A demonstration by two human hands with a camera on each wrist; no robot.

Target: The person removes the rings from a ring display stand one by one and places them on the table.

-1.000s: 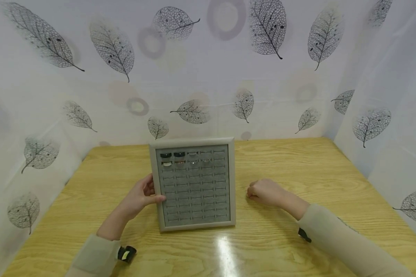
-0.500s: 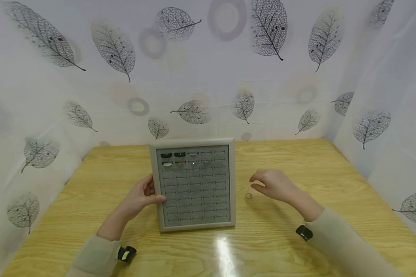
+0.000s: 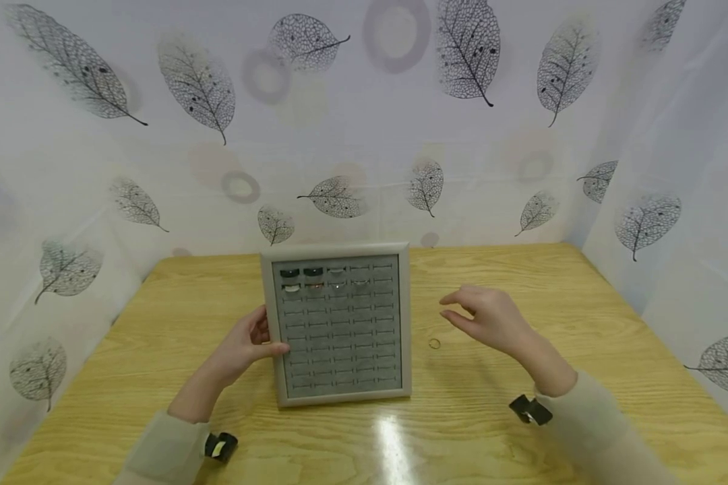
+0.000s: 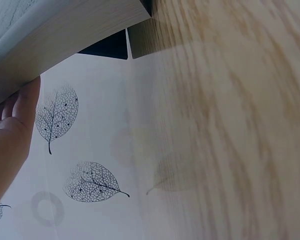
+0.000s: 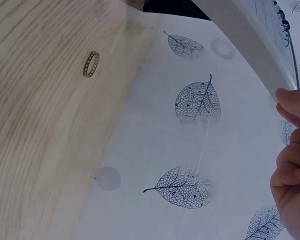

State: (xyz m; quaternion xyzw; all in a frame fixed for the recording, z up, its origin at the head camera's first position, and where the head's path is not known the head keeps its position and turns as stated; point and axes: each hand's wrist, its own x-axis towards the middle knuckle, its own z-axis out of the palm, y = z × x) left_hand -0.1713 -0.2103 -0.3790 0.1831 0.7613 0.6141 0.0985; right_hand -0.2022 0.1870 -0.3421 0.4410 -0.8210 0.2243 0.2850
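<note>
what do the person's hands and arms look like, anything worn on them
The left hand and right hand are both bare, without gloves. Pale beige long sleeves, left sleeve and right sleeve, end around the wrists. A small black piece shows by each cuff; the left black piece bears a yellowish patch, the right black piece shows none.

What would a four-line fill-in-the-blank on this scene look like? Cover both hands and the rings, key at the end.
From the person's viewpoint:
1. The left hand grips the display frame by its ____ edge.
2. The right hand is holding ____.
3. The loose ring lies on the table to the ____ of the display frame.
4. The leftmost ring in the top row is ____ in colour.

Missing words: left; nothing; right; black.
</note>
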